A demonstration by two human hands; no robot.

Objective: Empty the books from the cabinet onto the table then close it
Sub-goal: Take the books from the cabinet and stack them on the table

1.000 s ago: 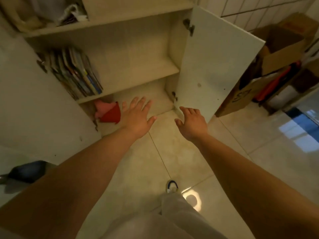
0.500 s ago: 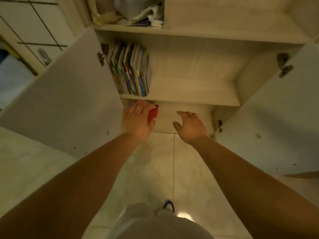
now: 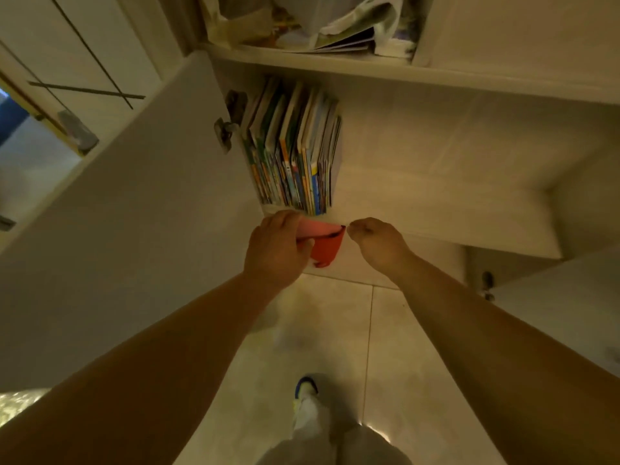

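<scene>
Both arms reach straight forward and down into the open cabinet [image 3: 436,182], forearms bare and nearly parallel, with the row of books [image 3: 295,152] as the fixed mark. The books stand upright on the middle shelf, packed against the cabinet's left wall, spines facing out, none of them touched.

Just below the books, at the front edge of their shelf, the left hand [image 3: 275,250] has its back to the camera, its fingers curled over the top of a red and pink object [image 3: 323,245] and the thumb pressed against its near face, so it grips that object. The object sits under the books, in the lower compartment's opening; what it is cannot be told.

The right hand [image 3: 375,243] lies below and to the right of the books, just beside the red object's right corner, wrist bent down, fingers curled loosely inward and holding nothing.

The left door [image 3: 127,229] swings wide, left of the books; the right door [image 3: 570,313] stands open far to their right. Above the books, a shelf holds crumpled papers and bags [image 3: 335,25]
</scene>
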